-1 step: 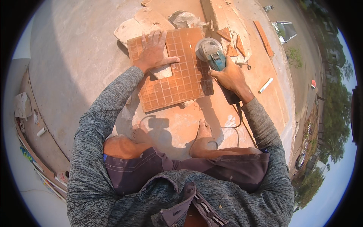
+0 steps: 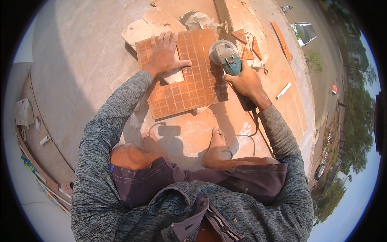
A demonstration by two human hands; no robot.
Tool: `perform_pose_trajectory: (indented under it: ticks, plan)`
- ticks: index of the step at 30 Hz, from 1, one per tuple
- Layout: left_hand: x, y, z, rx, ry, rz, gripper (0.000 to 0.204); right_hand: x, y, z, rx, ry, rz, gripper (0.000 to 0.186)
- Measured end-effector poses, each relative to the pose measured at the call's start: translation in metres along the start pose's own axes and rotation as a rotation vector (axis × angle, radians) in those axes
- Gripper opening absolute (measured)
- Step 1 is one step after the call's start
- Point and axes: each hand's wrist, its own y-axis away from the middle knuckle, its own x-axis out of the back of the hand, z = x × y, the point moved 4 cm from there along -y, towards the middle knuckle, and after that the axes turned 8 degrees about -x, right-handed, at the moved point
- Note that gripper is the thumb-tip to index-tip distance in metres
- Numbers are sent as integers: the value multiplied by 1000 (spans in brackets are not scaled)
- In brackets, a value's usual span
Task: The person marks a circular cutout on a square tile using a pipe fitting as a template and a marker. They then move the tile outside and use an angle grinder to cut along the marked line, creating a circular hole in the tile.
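A pale, dusty floor [image 2: 88, 44] is filling much of the frame, and the person is sitting low over it, with a foot [image 2: 218, 141] showing below centre. The tile [image 2: 201, 90] is lying just above the middle of the frame, gridded side up, slightly turned, its lower edge casting a shadow. The grinder [image 2: 229, 60] is standing at the tile's right edge, its disc [image 2: 213, 51] reaching that edge — whether it is biting or spinning cannot be told. The cord [image 2: 255, 121] is trailing down toward the lower right.

The left hand [image 2: 164, 52] is pressing flat on the tile's upper left part, fingers spread and thumb out, gripping nothing. The right hand [image 2: 246, 80] is closing around the grinder's body, right of centre.

As for progress, the work is looking partway along. An opening [image 2: 174, 76] is already showing through the tile beside the left hand, its near end squared off. Along the right edge, orange dust is blurring the grid, and no finished cut is showing there; how much cutting is remaining cannot be told.

At the upper right a narrow strip [image 2: 281, 40] is lying loose, with triangular offcuts [image 2: 256, 48] nearer the disc — and below them a white marker [image 2: 283, 91] is resting.
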Motion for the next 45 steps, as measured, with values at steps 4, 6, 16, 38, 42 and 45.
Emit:
perform_pose_trajectory:
  ticks: [4, 6, 16, 38, 42, 45]
  plan:
    - [-2, 1, -3, -7, -7, 8, 136, -1, -1, 1, -4, -3, -5, 77]
    - [-4, 1, -3, -9, -13, 23, 135, -1, -1, 1, -2, -9, -10, 77]
    - [-2, -1, -2, -16, -29, 28, 135, -6, -2, 2, -11, -10, -23, 73]
    - [-4, -1, -2, -22, -33, 42, 135, -7, 2, -1, -22, -12, -52, 76]
    - [-2, -1, -2, -8, -26, 11, 133, -7, 2, -1, -20, -18, -58, 76]
    - [-2, -1, -1, -1, -23, -4, 132, -7, 2, -1, -20, -15, -53, 75]
